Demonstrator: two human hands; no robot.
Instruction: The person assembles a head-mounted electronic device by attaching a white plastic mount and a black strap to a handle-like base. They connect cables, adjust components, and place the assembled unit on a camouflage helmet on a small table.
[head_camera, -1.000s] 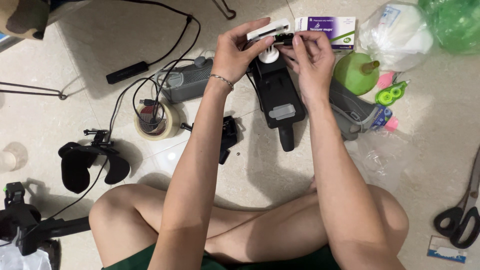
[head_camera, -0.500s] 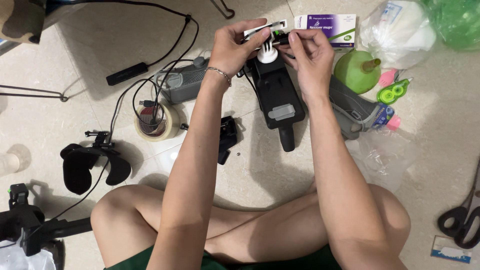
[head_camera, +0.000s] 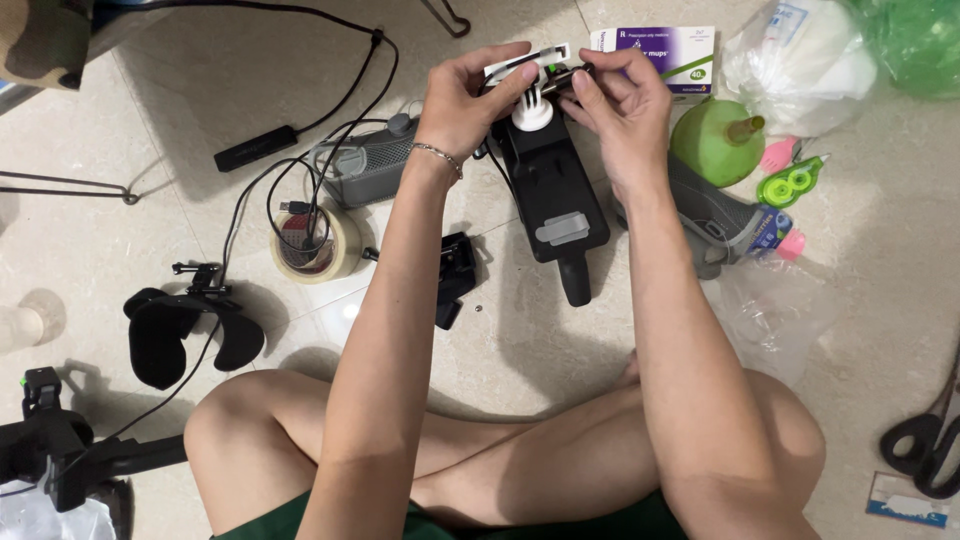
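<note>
A glossy beige tiled floor (head_camera: 520, 340) carries everything. Largest among the things is a black oblong plastic device with a grey clip (head_camera: 553, 200), lying just below the hands. Beside it sit a grey ribbed box-shaped unit (head_camera: 365, 165), a green dome-shaped lid (head_camera: 712, 145) and a roll of clear packing tape (head_camera: 315, 243). Held above the black device is a small white plastic mount with a round base (head_camera: 530, 90). The left hand (head_camera: 465, 95) is curled round its white top; the right hand (head_camera: 620, 105) pinches its dark end between fingertips.
</note>
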